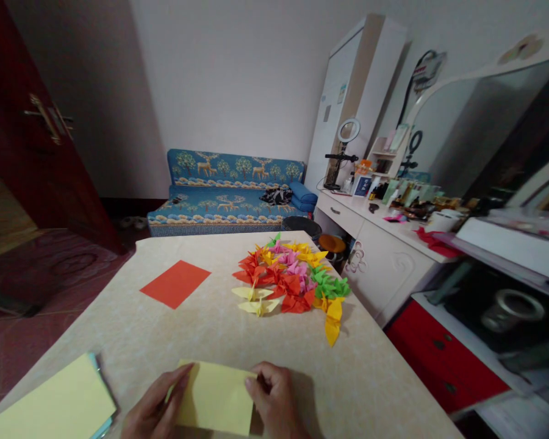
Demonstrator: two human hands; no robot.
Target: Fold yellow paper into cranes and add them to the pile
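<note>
A piece of pale yellow paper (pixel 217 396) is held between my two hands just above the table's near edge. My left hand (pixel 158 402) pinches its left side, thumb and fingers near the upper left corner. On the right side, my right hand (pixel 277 396) grips the upper right corner with thumb and curled fingers. The paper's lower part runs near the bottom of the view. Beyond it lies a cluster of folded paper cranes (pixel 286 283) in red, pink, green, orange and yellow. Two pale yellow cranes (pixel 258 305) sit at the cluster's near left.
A red paper square (pixel 175 284) lies flat on the table (pixel 165 335). A stack of yellow paper (pixel 59 402), with blue-green sheets beneath, is at the near left. Past the table stand a blue sofa (pixel 229 198) and a crowded white dressing table (pixel 384 244).
</note>
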